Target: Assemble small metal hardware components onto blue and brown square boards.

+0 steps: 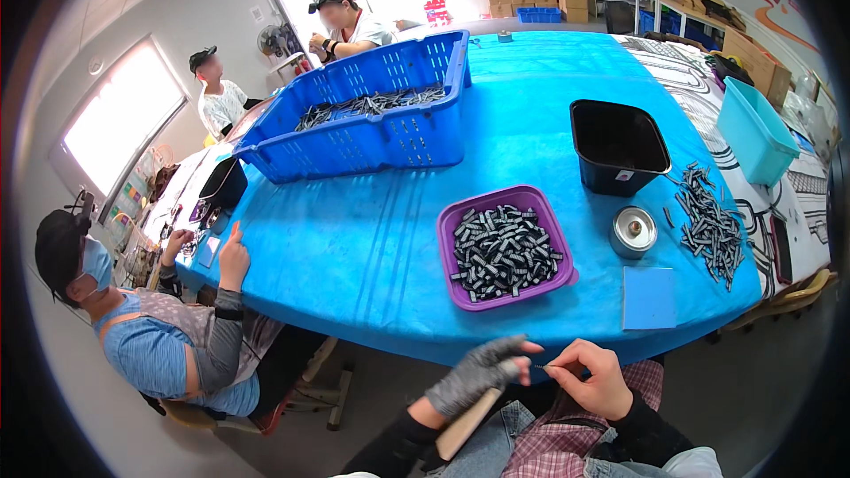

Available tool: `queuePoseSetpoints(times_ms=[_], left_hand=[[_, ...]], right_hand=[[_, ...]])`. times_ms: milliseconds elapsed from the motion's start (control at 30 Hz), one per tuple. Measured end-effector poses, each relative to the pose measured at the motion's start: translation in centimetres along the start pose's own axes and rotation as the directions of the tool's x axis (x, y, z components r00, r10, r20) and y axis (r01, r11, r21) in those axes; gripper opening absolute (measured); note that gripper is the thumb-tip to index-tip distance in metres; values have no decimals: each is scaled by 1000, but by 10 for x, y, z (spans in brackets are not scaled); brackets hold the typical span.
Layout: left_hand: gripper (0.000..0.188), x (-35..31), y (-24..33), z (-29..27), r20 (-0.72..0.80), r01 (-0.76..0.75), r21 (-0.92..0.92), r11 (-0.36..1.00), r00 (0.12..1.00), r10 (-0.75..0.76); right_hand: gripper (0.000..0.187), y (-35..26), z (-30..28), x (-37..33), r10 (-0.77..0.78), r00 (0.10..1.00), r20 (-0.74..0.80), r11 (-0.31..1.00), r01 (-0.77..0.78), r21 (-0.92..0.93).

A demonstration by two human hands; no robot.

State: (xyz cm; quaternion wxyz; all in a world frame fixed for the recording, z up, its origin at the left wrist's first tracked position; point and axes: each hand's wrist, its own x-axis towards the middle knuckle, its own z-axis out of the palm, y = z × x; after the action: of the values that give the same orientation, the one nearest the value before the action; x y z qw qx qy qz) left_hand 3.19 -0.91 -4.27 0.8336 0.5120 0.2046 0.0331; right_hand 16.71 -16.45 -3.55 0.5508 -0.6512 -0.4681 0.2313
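Observation:
My right hand [595, 381], bare, pinches a small thin dark piece [539, 366] between thumb and fingertips above my lap. Facing it, my left hand [482, 374] wears a grey fingerless glove. Its fingers reach out apart toward the piece, slightly blurred, and I see nothing held in them. A flat beige strip [469, 425] shows beneath the left wrist. Beyond my hands, a purple tub [453, 288] holds many short black-and-grey ribbed pieces [506, 252]. To the right, a pale blue square pad [649, 298] lies at the table edge, with a round metal tin [634, 232] behind it.
Loose dark slender pieces [711, 230] are heaped on the blue-covered table [522, 142] at right. Nearby stand a black bin [620, 173] and a turquoise bin [757, 137]. A large blue crate [372, 142] sits farther back. One co-worker [177, 327] sits left; two more are behind.

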Motion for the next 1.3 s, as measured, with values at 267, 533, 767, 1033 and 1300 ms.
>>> queuePoseSetpoints(times_ms=[267, 533, 767, 1033, 1300], left_hand=[[22, 7, -5, 11, -86, -4, 85, 996, 996, 11], [21, 0, -24, 8, -144, -83, -69, 994, 987, 72], [20, -2, -31, 6, -176, -64, 41, 997, 982, 70], [22, 0, -26, 5, -170, -119, 98, 988, 976, 134], [19, 0, -32, 1, -177, -100, 267, 958, 973, 151]], right_hand=[[8, -1, 0, 0, 13, 1000, -28, 1000, -13, -20], [10, -1, 3, -3, 34, 999, -9, 998, -35, -52], [10, 1, 5, -4, 7, 1000, -1, 999, -7, -43], [10, 5, 4, -4, 57, 998, -17, 998, -57, -11], [13, 9, 6, -8, 59, 998, -9, 998, -59, -16]])
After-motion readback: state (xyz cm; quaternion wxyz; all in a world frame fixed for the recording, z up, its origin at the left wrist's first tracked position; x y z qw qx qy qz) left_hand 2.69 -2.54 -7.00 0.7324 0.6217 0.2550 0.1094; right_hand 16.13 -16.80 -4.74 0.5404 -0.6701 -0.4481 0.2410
